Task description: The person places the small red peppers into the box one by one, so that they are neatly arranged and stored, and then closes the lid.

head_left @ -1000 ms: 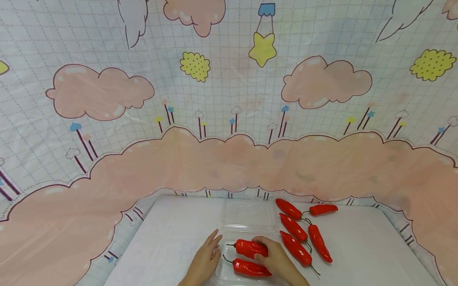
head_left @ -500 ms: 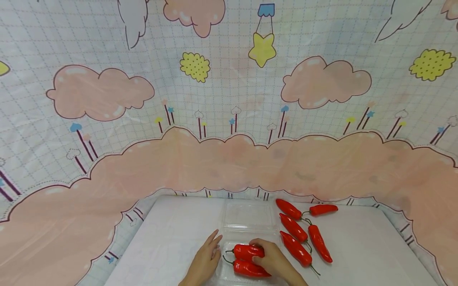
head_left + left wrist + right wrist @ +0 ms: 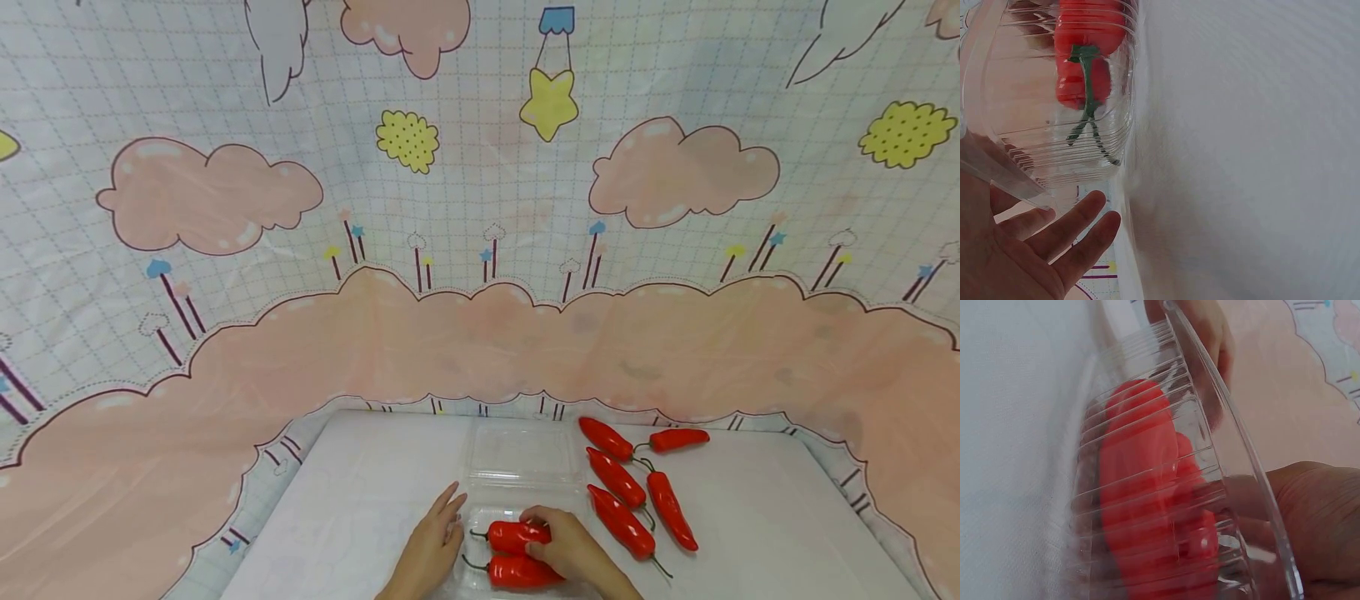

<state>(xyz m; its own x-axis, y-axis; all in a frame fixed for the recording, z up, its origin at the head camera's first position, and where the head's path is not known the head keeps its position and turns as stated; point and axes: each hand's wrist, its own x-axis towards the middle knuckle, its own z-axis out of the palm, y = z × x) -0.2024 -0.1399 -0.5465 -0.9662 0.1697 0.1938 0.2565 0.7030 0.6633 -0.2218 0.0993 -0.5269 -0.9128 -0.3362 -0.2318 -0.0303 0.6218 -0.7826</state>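
In the head view, two red chili peppers lie crosswise in an open clear plastic clamshell box (image 3: 468,515), stems to the left. My right hand (image 3: 566,542) reaches into the box and holds the tip end of the far chili pepper (image 3: 508,536) between thumb and fingers. The near chili pepper (image 3: 517,572) lies right against it, its tip partly behind that hand. Beside the box's left wall is my left hand (image 3: 427,546), fingers extended. The left wrist view shows both green stems (image 3: 1089,81) through the ribbed wall, with the left fingers spread by the rim.
The box's lid (image 3: 522,452) lies folded back behind it. Several more red chili peppers (image 3: 621,522) are spread on the white tabletop (image 3: 750,517) to the right. A patterned cloth (image 3: 480,342) rises behind and around the table.
My right hand has drawn the far chili pepper nearer and slightly left, closing the gap to the near one, which has shifted slightly left. The left hand stays put.
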